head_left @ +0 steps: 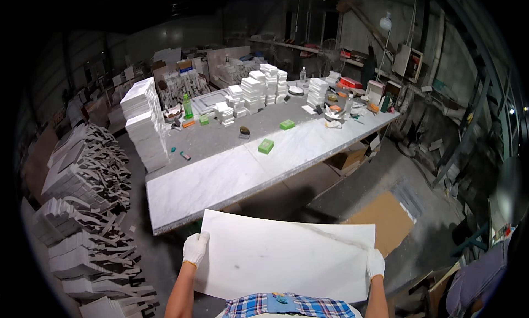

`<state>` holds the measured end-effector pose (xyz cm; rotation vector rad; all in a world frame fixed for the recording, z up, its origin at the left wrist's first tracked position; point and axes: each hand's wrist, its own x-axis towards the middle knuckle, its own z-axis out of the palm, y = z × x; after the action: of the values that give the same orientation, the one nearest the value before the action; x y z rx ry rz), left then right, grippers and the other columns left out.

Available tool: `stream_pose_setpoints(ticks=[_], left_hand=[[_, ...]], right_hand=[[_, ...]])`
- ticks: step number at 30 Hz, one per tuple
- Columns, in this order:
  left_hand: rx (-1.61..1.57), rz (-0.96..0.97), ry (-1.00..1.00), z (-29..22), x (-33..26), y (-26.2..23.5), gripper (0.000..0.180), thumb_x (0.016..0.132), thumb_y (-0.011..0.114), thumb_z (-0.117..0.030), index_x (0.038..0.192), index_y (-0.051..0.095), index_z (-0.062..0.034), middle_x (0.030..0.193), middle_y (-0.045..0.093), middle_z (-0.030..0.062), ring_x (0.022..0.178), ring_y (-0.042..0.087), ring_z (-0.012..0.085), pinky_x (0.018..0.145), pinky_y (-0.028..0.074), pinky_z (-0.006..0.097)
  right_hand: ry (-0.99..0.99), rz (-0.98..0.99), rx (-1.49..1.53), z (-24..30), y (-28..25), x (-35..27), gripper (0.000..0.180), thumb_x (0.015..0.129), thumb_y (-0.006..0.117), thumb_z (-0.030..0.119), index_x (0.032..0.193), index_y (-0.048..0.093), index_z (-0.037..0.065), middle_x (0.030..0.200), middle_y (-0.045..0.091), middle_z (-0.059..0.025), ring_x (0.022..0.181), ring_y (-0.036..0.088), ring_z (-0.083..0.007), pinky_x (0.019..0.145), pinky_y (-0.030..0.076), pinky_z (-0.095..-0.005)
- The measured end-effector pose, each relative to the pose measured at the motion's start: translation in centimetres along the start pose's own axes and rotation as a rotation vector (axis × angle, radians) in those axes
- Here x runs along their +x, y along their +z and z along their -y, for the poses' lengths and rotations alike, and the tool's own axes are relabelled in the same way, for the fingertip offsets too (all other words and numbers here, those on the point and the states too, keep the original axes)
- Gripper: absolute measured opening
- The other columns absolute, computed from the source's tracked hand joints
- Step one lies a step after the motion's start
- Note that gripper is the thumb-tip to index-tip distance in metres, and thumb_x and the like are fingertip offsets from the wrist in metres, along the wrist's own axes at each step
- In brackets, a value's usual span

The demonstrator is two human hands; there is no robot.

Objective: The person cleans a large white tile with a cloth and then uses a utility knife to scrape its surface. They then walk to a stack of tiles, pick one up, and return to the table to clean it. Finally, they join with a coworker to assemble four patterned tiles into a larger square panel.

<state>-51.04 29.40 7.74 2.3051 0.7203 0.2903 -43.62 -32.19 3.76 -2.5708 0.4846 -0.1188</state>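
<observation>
A large white stone slab [281, 260] with faint grey veins is held in front of my body. My left hand [194, 248], in a white glove, grips its left edge. On the opposite edge, my right hand [376, 264] is closed, also gloved in white; its fingers are partly hidden behind the slab. Just beyond the slab stands a long workbench [220, 187] with a pale marble strip along its near side. Two green boxes, one a small green box [265, 147] and the other a green box [287, 124], lie on the bench.
Stacks of white tiles [144, 125] rise at the bench's left end, with shorter tile stacks [253, 91] at its far side. Piles of stone offcuts [104, 169] line the floor at left. A cardboard sheet [383, 221] lies on the floor at right. A green bottle [187, 106] stands on the bench.
</observation>
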Motion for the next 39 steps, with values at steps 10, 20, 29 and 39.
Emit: stream_pose_setpoints(ticks=[10, 20, 29, 39], left_hand=[[-0.018, 0.031, 0.012, -11.7, 17.9, 12.7, 0.066, 0.093, 0.050, -0.059, 0.093, 0.070, 0.0043, 0.090, 0.067, 0.0326, 0.092, 0.064, 0.0491, 0.082, 0.048, 0.050], [-0.075, -0.049, -0.186, -17.3, 27.6, 16.4, 0.065, 0.096, 0.050, -0.053, 0.107, 0.066, 0.0092, 0.096, 0.068, 0.0311, 0.097, 0.067, 0.0415, 0.085, 0.049, 0.045], [-0.027, -0.029, -0.258, -18.0, 39.5, 18.9, 0.067, 0.096, 0.049, -0.053, 0.116, 0.064, 0.0093, 0.107, 0.066, 0.0360, 0.107, 0.064, 0.0464, 0.093, 0.048, 0.047], [-0.060, -0.258, -0.369, -13.6, 43.5, 21.3, 0.063, 0.097, 0.052, -0.049, 0.117, 0.064, 0.0104, 0.115, 0.065, 0.0339, 0.113, 0.062, 0.0458, 0.095, 0.047, 0.046]], right_hand=[[0.033, -0.057, 0.031, 4.3, 3.4, 23.6, 0.058, 0.103, 0.035, 0.048, 0.100, 0.065, -0.001, 0.107, 0.066, -0.0306, 0.103, 0.060, -0.0500, 0.090, 0.046, -0.0550], [-0.254, 0.117, 0.045, 13.9, 7.4, 45.9, 0.053, 0.104, 0.033, 0.043, 0.101, 0.062, -0.002, 0.109, 0.064, -0.0307, 0.105, 0.058, -0.0503, 0.090, 0.045, -0.0564], [-0.481, 0.149, -0.130, 25.2, 12.5, 59.0, 0.043, 0.105, 0.030, 0.033, 0.103, 0.058, 0.000, 0.107, 0.062, -0.0287, 0.099, 0.061, -0.0473, 0.087, 0.048, -0.0555], [-0.546, 0.395, -0.143, 33.7, 21.4, 70.3, 0.054, 0.104, 0.030, 0.040, 0.121, 0.062, -0.001, 0.125, 0.060, -0.0297, 0.119, 0.054, -0.0462, 0.102, 0.042, -0.0500]])
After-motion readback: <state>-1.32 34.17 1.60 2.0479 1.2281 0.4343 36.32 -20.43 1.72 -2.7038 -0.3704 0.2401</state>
